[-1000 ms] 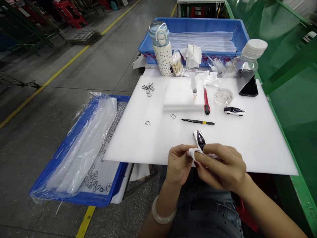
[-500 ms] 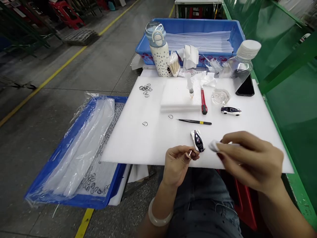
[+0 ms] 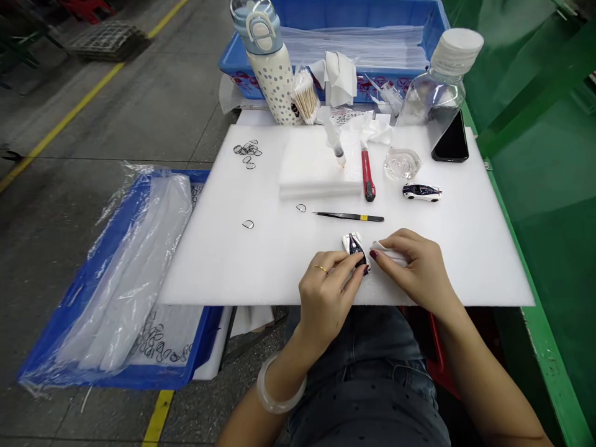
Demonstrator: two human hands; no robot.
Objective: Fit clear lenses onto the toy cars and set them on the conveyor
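Observation:
A small white and dark toy car rests on the white foam sheet near its front edge. My left hand grips the car's near end between thumb and fingers, hiding part of it. To the right, my right hand pinches a folded white wipe beside the car. Beyond the hands lie black tweezers with a yellow band. A second toy car sits farther back on the right.
A red utility knife, a syringe on a foam block, a clear dish and several thin black rings lie behind. Two bottles, a phone and a blue bin stand farther back. A blue tray sits at left.
My left hand has turned palm down and taken hold of the toy car. My right hand has moved the wipe down beside the car. The view has tilted downward.

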